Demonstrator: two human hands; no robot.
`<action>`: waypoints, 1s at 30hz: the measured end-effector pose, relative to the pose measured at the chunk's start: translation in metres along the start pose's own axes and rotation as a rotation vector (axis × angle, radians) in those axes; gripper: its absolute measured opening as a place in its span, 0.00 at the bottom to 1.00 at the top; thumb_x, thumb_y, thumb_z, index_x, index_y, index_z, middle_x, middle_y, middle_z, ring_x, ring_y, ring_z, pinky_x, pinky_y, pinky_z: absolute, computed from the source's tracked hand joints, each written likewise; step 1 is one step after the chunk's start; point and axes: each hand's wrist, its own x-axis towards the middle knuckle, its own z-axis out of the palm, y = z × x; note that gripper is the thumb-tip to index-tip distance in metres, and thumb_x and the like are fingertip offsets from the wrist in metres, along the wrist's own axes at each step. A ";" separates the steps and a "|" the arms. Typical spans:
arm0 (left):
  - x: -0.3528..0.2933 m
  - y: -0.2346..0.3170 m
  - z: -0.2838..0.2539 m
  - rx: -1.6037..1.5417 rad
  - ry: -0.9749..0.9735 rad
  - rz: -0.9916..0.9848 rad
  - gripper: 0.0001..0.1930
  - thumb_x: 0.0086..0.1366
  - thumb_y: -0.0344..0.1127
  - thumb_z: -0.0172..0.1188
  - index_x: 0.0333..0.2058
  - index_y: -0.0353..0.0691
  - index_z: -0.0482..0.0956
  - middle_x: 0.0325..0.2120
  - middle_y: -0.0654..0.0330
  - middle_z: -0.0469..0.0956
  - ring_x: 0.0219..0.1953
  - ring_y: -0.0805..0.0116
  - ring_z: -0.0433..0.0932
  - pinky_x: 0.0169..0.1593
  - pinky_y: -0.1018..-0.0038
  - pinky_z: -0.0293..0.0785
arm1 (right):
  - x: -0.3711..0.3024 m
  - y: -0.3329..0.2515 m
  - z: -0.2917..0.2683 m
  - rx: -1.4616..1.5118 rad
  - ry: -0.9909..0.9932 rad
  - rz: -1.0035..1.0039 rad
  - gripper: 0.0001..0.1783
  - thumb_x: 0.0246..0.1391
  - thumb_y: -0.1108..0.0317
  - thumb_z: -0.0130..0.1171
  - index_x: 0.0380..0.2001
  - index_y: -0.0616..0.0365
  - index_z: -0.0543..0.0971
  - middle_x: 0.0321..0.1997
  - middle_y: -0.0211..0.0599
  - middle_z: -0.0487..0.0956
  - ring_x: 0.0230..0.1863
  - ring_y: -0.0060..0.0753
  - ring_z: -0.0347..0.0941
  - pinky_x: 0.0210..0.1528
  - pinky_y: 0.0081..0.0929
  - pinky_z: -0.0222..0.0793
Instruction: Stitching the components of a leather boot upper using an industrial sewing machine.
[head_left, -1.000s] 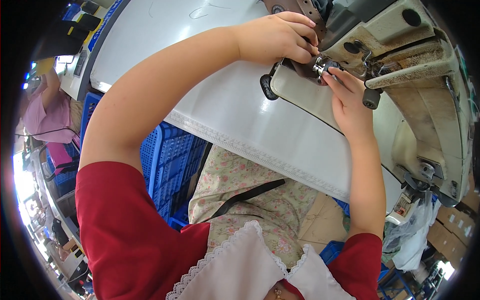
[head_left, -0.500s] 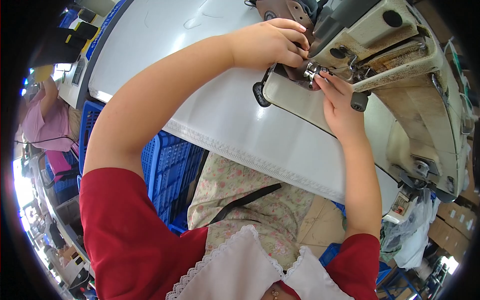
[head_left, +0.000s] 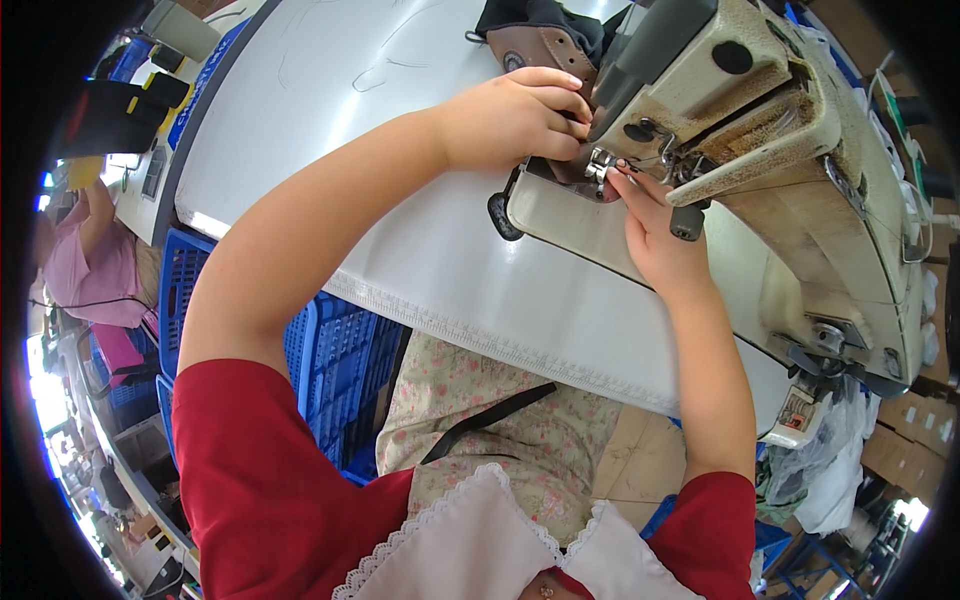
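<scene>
A brown leather-like piece with punched holes and a round emblem (head_left: pixel 535 50), joined to black fabric (head_left: pixel 525 14), lies at the sewing machine (head_left: pixel 780 130). Its near end runs under the metal presser foot (head_left: pixel 600 163). My left hand (head_left: pixel 515 120) is closed over this piece just left of the foot, fingers curled down on it. From the right, my right hand (head_left: pixel 662 235) reaches in below the machine head, its fingers drawn together by the foot and the piece's edge. What lies between those fingertips is hidden.
Loose threads (head_left: pixel 385 70) lie on the white table (head_left: pixel 330 90), which has a ruler strip along its front edge. Blue plastic crates (head_left: pixel 340 370) stand below. A black lever pad (head_left: pixel 503 215) juts out beside the machine bed. Another person in pink (head_left: pixel 100 255) sits far left.
The machine, the table and both hands appear slightly lower and farther left together, as the view shifts. Both hands keep their places beside the presser foot.
</scene>
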 end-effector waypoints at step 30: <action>0.010 0.002 -0.004 -0.023 0.026 0.020 0.10 0.51 0.31 0.60 0.34 0.51 0.81 0.38 0.73 0.82 0.52 0.70 0.72 0.68 0.68 0.56 | -0.002 0.002 0.001 -0.005 0.075 -0.037 0.31 0.46 0.79 0.58 0.55 0.39 0.78 0.39 0.39 0.83 0.35 0.49 0.80 0.37 0.40 0.76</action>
